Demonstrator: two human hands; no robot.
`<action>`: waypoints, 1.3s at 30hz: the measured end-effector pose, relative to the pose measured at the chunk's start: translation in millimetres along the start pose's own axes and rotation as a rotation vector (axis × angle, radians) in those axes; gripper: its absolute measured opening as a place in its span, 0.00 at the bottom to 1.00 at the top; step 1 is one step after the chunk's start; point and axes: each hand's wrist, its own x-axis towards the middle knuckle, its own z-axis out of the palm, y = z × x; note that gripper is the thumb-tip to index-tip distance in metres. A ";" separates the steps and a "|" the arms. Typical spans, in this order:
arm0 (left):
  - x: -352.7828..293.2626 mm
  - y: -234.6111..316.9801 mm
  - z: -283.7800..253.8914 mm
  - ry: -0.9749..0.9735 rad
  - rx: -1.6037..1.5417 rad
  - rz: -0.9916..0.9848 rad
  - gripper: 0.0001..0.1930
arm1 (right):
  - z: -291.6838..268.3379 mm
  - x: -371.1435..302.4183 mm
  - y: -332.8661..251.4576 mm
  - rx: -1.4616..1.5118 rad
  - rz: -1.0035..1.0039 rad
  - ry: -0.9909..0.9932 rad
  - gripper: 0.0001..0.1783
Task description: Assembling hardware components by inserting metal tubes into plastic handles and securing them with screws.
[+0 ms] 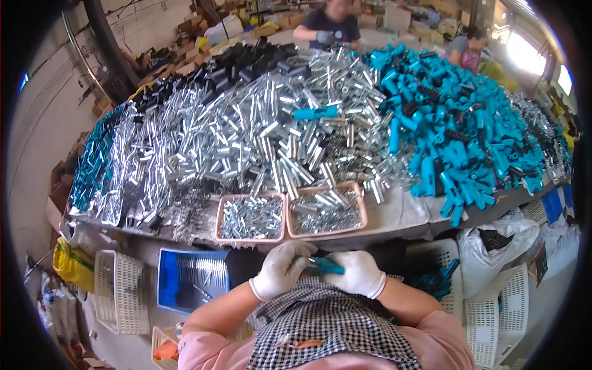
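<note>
In front of my apron, my right hand [359,273] in a white glove is closed round a teal plastic handle-like part [328,266]. My left hand [283,270], gloved too, has its fingers pinched at the left end of that part; what lies between those fingertips is too small to make out. Just beyond my hands, at the table's near edge, stand two pink trays. The left tray [219,223] holds small shiny metal pieces, and the right tray [363,213] holds springs or similar fine metal parts with a few tubes on top.
Metal tubes [246,123] are heaped across the table, with teal parts [456,129] piled right and black parts [234,65] behind. Below the edge sit a blue crate [165,277] of metal rods, white baskets [123,296] and a white sack [502,246]. Two people work beyond the table.
</note>
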 end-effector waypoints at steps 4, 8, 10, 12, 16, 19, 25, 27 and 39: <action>-4.4 8.5 16.3 0.077 -0.073 -0.205 0.02 | 3.4 -6.2 -1.5 0.052 0.031 -0.058 0.18; -5.2 4.9 23.7 0.232 0.076 -0.249 0.03 | 3.6 -9.8 1.1 0.024 -0.028 -0.024 0.20; -3.4 2.7 16.2 0.261 0.109 -0.253 0.04 | 0.4 -12.1 4.8 -0.037 -0.129 0.064 0.24; -0.7 4.0 11.4 0.276 0.100 -0.259 0.04 | -5.6 -12.1 4.4 -0.072 -0.144 0.074 0.26; 15.5 -3.7 -15.7 0.285 0.190 -0.228 0.06 | -11.9 -7.7 6.1 -0.143 -0.198 0.133 0.26; 28.0 -15.3 -48.4 0.304 0.079 -0.411 0.09 | -11.1 -9.8 12.5 -0.187 -0.248 0.189 0.24; 25.6 -34.6 -100.3 0.019 -0.090 -0.496 0.07 | -20.0 -16.1 11.4 0.426 0.267 -0.073 0.15; 26.7 -24.7 -83.9 -0.140 -0.001 -0.479 0.07 | -16.7 -23.0 10.9 1.021 0.762 -0.206 0.17; 21.5 -29.6 -8.6 -0.338 -0.131 -0.273 0.16 | -9.9 -39.9 -2.0 1.788 1.001 -0.327 0.26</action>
